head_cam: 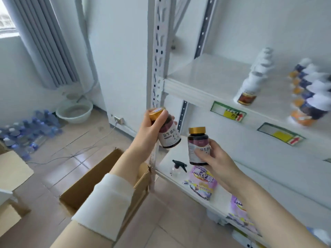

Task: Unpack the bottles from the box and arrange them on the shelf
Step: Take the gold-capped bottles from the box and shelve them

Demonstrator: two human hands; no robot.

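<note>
My left hand [150,130] grips a dark gold-capped bottle [169,136], tilted, in front of the shelf's white upright post [157,56]. My right hand [214,157] holds a second dark bottle with a gold cap [197,140] upright, just right of the first. Both bottles hang below the front edge of the upper shelf board [206,77]. The open cardboard box [93,179] sits on the floor under my left forearm; its inside is hidden. On the upper board stand a row of white-capped bottles [250,86] and a row of orange-and-blue ones [308,97].
The lower shelf board [223,199] holds a spray bottle [178,167] and purple packets [202,181]. Price tags [228,111] hang on the upper shelf's edge. Water bottles [30,131] and a basin [74,111] lie on the floor at left, beside another carton [12,169].
</note>
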